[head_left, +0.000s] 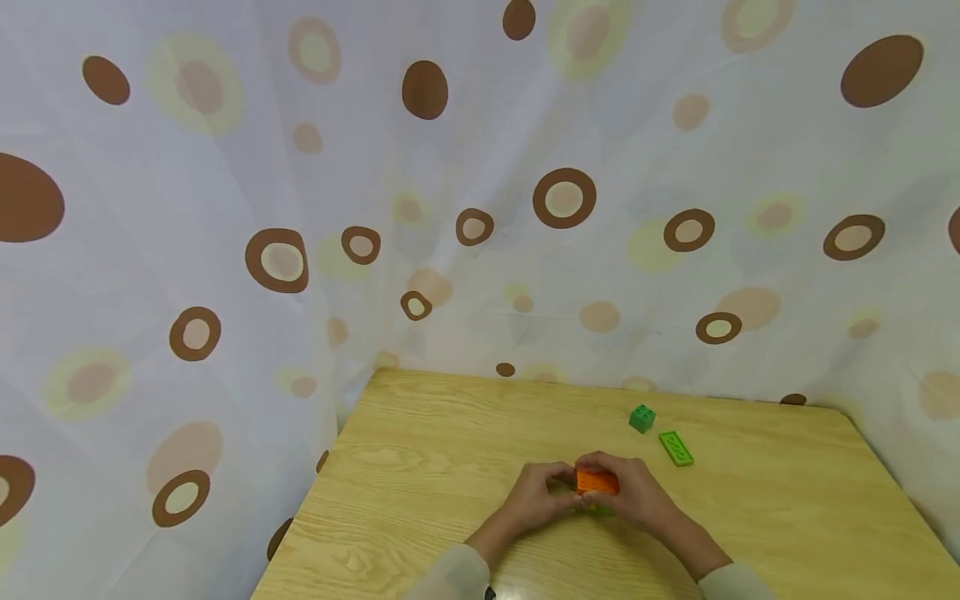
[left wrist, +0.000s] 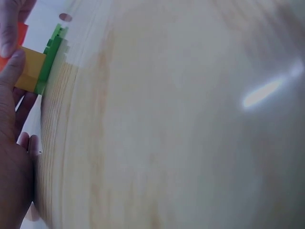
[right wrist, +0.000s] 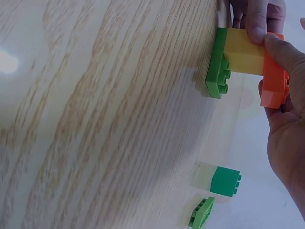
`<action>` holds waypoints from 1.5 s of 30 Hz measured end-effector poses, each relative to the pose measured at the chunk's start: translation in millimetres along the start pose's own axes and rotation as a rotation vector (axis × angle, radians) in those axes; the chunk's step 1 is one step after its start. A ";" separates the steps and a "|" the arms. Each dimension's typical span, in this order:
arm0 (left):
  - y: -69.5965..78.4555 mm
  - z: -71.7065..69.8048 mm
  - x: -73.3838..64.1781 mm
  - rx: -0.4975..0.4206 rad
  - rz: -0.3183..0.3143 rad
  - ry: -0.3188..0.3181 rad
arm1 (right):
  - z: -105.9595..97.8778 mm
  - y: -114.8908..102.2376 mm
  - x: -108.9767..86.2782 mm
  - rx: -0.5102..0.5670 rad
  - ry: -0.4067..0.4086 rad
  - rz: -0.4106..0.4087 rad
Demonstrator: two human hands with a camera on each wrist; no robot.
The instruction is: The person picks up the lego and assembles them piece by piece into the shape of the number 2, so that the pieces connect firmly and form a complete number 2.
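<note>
Near the middle of the table, both hands are at a small stack of toy building bricks. Lowest is a green flat brick [right wrist: 217,67] with studs showing at one end. A yellow brick [right wrist: 243,52] stands on it, and an orange brick [head_left: 597,482] lies across the top. My left hand [head_left: 536,498] holds the yellow brick, its thumb on the near side and fingers behind. With thumb and fingers, my right hand [head_left: 637,496] grips the orange brick. Whether the orange brick is fully seated cannot be told.
Behind the right hand on the wooden table [head_left: 420,433] lie a dark green cube brick [head_left: 642,418] and a light green flat brick [head_left: 676,448]. A white curtain [head_left: 480,150] with brown dots and rings hangs around the table's back and sides.
</note>
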State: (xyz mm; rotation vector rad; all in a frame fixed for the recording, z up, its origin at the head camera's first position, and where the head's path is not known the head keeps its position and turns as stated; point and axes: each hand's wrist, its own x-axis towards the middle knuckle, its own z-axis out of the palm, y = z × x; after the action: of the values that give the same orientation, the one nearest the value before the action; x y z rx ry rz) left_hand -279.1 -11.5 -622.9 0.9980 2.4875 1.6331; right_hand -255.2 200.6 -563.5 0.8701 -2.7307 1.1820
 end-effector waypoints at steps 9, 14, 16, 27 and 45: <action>-3.5 -2.5 -1.2 -0.003 -0.017 0.004 | -0.3 14.7 0.0 0.043 0.075 0.038; -2.4 -1.1 -0.5 -0.017 -0.055 -0.008 | -18.8 40.0 -0.3 0.085 0.280 0.227; -3.0 -1.3 0.1 -0.018 -0.066 0.000 | -28.7 50.7 3.4 0.070 0.340 0.277; -11.5 0.4 0.1 -0.029 -0.109 0.003 | -50.4 79.8 23.0 0.061 0.384 0.393; -14.8 -0.4 0.8 -0.012 -0.079 0.007 | -18.4 86.9 33.2 0.011 0.509 0.462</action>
State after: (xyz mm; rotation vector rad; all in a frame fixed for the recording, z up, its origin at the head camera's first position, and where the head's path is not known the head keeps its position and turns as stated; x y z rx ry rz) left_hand -287.3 -15.2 -634.7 0.8820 2.4838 1.6292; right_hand -330.7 245.2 -599.4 -0.0874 -2.5420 1.2585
